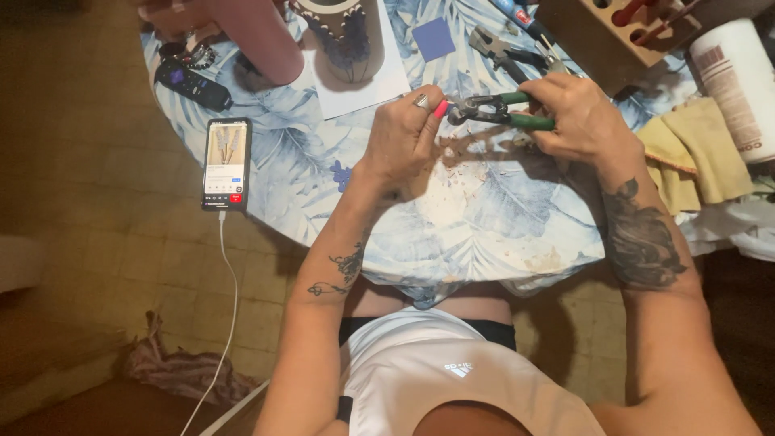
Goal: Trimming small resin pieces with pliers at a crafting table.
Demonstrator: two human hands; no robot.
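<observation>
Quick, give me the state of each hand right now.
Left hand: closed, pinching a small piece at the nippers' head; the piece itself cannot be made out.
Right hand: closed around the green-handled nippers.

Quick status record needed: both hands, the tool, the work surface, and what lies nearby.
left hand: pinches a small piece at the nipper's jaws; the piece is too small to identify
right hand: grips the green-handled nippers
surface: round table with blue leaf-print cloth, pale chips scattered under the hands
left of hands: phone on a cable, black remote
right of hands: yellow cloth, white container
behind: second pliers, wooden tool block
</observation>
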